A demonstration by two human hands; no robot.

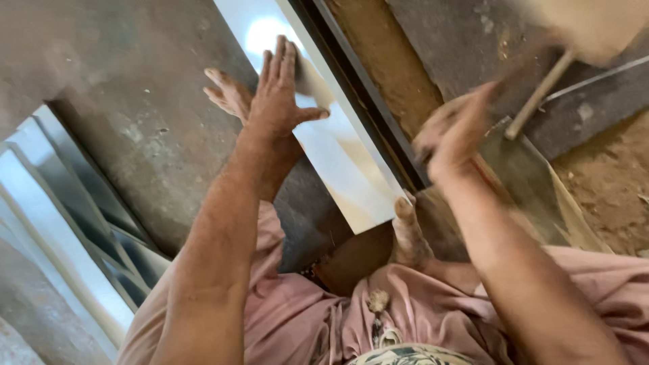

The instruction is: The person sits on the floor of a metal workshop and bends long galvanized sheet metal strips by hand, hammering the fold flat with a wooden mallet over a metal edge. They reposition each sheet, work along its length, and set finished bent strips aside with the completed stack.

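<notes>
Two hands busy: left hand (277, 91) spread flat, pressing glossy white rectangular floor tile (338, 159) onto grey mortar bed; right hand (454, 135) clenched around blurred wooden-handled mallet (541, 91). Risk: cracked tile from hard strike.

Soft daylight; glare flares on the glossy tile (270, 30). The right hand (453, 135) and mallet (541, 88) are motion-blurred.

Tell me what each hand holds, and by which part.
The left hand holds nothing; it lies flat on the white tile. The right hand is blurred; it seems to grip a mallet by its handle.
</notes>
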